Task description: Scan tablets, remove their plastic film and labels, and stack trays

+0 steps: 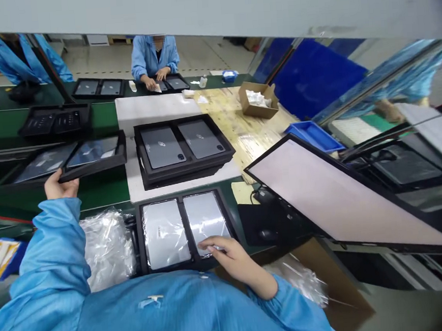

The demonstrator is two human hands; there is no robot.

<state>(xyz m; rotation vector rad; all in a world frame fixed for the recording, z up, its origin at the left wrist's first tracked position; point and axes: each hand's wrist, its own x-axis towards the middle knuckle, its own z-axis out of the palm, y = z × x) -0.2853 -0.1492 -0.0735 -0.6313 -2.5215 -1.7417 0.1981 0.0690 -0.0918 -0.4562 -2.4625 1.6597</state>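
Left hand (58, 184) grips the near corner of a black tray (69, 159) of tablets, out to the left over the green worktop (104, 192). Right hand (228, 254) rests open — fingers seemingly flat — on the right bagged tablet (206, 220) in the nearest tray (140, 238), directly before the person, long axis running away.

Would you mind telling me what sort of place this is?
Probably an electronics assembly line: stacked black trays of grey tablets, a green conveyor belt, and a co-worker in a blue smock.
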